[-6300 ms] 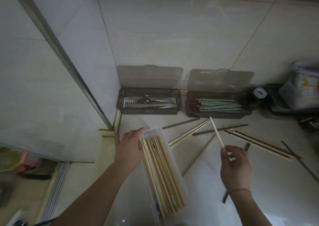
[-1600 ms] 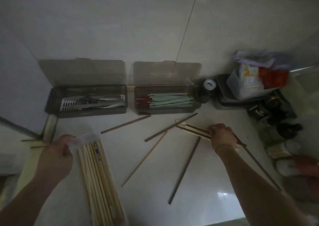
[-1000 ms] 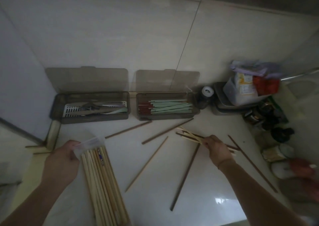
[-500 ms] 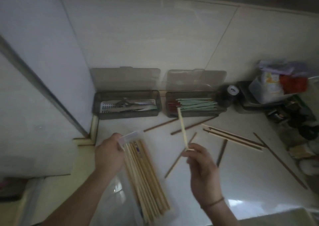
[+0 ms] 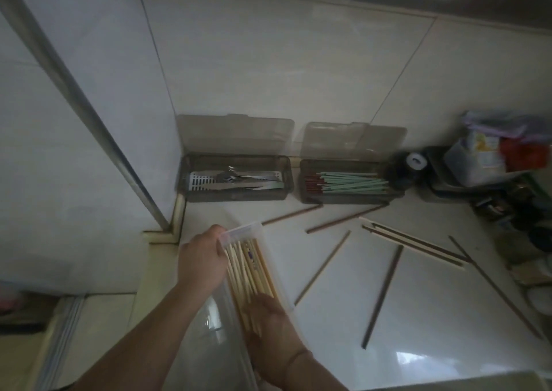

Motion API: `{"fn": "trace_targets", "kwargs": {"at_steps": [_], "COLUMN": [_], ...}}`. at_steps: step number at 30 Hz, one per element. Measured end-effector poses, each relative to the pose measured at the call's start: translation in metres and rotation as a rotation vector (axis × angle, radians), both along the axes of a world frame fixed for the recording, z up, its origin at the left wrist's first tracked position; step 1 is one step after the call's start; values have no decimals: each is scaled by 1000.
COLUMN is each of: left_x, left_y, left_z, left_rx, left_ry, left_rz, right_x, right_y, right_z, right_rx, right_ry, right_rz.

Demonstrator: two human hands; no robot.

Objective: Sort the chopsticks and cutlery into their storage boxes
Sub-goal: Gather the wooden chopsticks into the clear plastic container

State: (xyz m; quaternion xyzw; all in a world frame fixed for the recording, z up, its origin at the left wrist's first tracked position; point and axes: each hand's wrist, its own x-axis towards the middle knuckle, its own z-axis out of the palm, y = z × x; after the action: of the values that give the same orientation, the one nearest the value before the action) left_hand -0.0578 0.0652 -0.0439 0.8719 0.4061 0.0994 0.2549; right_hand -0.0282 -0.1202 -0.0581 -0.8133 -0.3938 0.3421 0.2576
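Note:
A clear plastic box [image 5: 242, 231] holding several pale wooden chopsticks [image 5: 248, 268] lies lengthwise in front of me. My left hand [image 5: 203, 265] grips its far left corner. My right hand [image 5: 268, 325] lies over the near ends of those chopsticks, its fingers hidden, so its grip cannot be made out. Several loose chopsticks lie on the white counter to the right, among them a dark one [image 5: 382, 295], a brown one [image 5: 322, 266] and a pale pair [image 5: 412, 244]. Against the wall stand a grey cutlery box [image 5: 236, 197] and a grey box [image 5: 343, 200] with green chopsticks, both with lids up.
Clutter fills the right corner: a black roll [image 5: 415, 161], a dark tray and a plastic container [image 5: 478, 163] with packets. A metal door frame [image 5: 89, 97] runs diagonally on the left. The counter's front edge is near the bottom right.
My right hand picked a pale chopstick from the counter, carried it left and lowered onto the near end of the clear box. My left hand kept hold of the box.

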Motion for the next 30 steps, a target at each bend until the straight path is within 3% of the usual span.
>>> {"fn": "trace_targets", "kwargs": {"at_steps": [3, 6, 9, 13, 16, 20, 30], "left_x": [-1, 0, 3, 3, 7, 10, 10], "left_y": [0, 1, -1, -8, -12, -13, -13], "left_z": [-6, -9, -10, -7, -4, -5, -4], "left_rx": [-16, -36, -16, -4, -1, 9, 7], "left_ry": [-38, -55, -28, 7, 6, 45, 94], "left_rz": [33, 49, 72, 111, 111, 152, 176], "right_x": [13, 57, 140, 252, 305, 325, 333], "right_y": [-13, -37, -75, -124, -151, -166, -167], "right_z": [28, 55, 49, 19, 2, -17, -19], "right_rx": [236, 393, 326, 1, -161, -335, -253], "right_ry": [65, 38, -157, -465, -524, -643, -783], "right_rz": [-39, -254, -496, -684, -652, -438, -371]}}
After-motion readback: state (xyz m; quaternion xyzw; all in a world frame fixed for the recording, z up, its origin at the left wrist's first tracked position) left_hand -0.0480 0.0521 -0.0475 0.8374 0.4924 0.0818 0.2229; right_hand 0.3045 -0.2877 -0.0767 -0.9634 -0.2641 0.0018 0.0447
